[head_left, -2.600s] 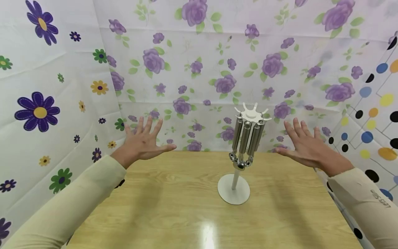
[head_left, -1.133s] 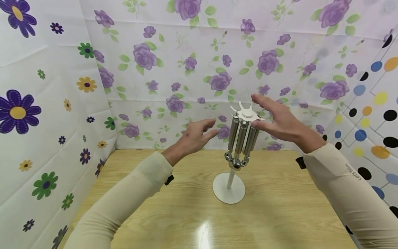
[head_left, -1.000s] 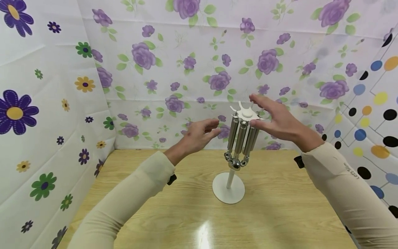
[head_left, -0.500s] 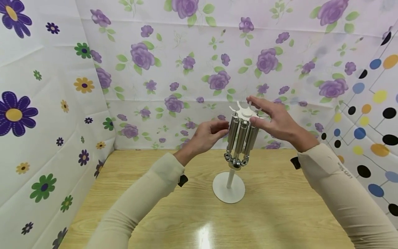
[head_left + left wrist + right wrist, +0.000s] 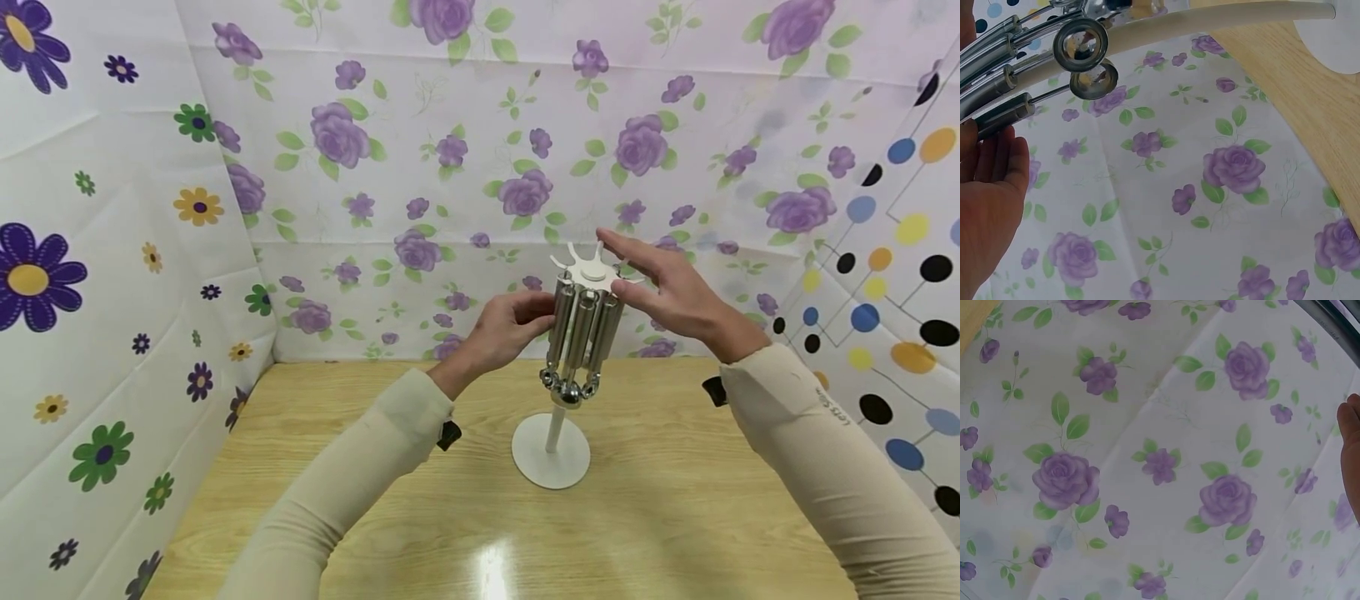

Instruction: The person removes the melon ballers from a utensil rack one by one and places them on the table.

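A white utensil stand (image 5: 592, 272) with curved hooks at its top bears several shiny metal utensils with tubular handles (image 5: 580, 329) and small round cupped ends. Their exact kind is unclear. In the head view my left hand (image 5: 501, 335) is at the left side of the bunch. The left wrist view shows that hand (image 5: 991, 206) pinching one utensil's handle (image 5: 1007, 117) between thumb and fingers. My right hand (image 5: 675, 283) is at the stand's top right, thumb and fingers spread about the hooks. Only a finger edge (image 5: 1350, 444) shows in the right wrist view.
The stand's round white base (image 5: 551, 471) sits on a light wooden table (image 5: 420, 500). Cloths with printed flowers hang at the back (image 5: 420, 200) and left, and a dotted cloth (image 5: 885, 333) hangs at the right.
Both hands came in from the sides to the stand. Over the last second my left hand moved right and took hold of a utensil handle; the right hand stayed at the top.
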The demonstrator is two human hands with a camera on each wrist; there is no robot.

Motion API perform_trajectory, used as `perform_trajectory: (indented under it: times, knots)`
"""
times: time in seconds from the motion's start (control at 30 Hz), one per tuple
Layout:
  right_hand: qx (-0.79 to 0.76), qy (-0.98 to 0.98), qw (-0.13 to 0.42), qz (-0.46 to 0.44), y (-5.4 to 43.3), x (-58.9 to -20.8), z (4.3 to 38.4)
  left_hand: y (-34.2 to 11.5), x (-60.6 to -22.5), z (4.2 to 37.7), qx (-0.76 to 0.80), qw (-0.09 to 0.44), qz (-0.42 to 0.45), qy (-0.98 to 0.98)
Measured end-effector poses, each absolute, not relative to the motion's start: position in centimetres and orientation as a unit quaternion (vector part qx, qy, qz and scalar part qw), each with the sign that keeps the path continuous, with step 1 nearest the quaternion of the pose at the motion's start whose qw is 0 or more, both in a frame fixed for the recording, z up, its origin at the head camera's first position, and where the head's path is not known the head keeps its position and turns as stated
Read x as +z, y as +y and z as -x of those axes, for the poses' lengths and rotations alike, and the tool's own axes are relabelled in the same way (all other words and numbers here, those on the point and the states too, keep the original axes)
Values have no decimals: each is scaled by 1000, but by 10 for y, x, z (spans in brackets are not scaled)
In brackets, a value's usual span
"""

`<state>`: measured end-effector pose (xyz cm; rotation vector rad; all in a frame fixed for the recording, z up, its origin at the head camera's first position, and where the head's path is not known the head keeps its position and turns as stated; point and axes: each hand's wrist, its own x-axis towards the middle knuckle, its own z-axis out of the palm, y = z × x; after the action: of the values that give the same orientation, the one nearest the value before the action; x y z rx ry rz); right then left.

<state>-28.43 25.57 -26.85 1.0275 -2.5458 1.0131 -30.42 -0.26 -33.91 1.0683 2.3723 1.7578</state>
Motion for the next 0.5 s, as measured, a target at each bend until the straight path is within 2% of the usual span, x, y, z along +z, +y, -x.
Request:
perform_trajectory:
  times: [0.5]
  knots:
    - [333, -864, 121, -356, 259, -271, 284, -14, -333, 305, 542, -13, -336, 770]
